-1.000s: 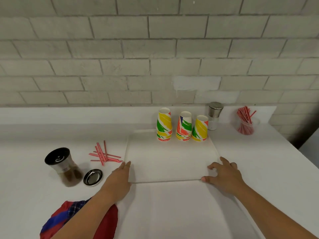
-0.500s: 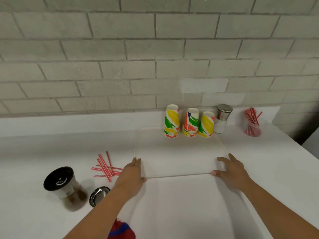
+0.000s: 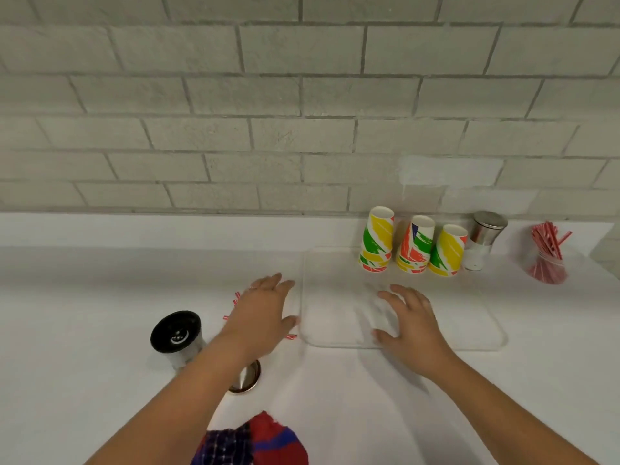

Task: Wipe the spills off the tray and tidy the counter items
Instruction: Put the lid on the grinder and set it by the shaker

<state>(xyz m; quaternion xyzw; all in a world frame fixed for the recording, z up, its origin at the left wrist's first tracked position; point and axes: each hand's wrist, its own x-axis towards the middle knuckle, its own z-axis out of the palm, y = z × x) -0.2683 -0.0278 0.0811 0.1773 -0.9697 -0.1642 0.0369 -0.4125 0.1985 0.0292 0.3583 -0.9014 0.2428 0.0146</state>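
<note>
A white tray (image 3: 463, 317) lies flat on the white counter, right of centre. Three stacks of striped paper cups (image 3: 413, 245) stand upside down along its far edge. My left hand (image 3: 263, 312) hovers open just left of the tray, over loose red straws (image 3: 291, 336) that it mostly hides. My right hand (image 3: 411, 325) is open with spread fingers above the tray's near left part. A red and blue cloth (image 3: 255, 443) lies crumpled at the counter's near edge, under my left forearm.
A jar with a black perforated top (image 3: 176, 333) stands at the left, with a metal lid (image 3: 246, 380) beside it. A steel-topped shaker (image 3: 483, 241) and a glass of red straws (image 3: 548, 260) stand at the back right. A brick wall rises behind.
Both hands have let go of the tray's front corners. The left hand moved left over the loose straws and the right hand moved left across the tray. The view swung left.
</note>
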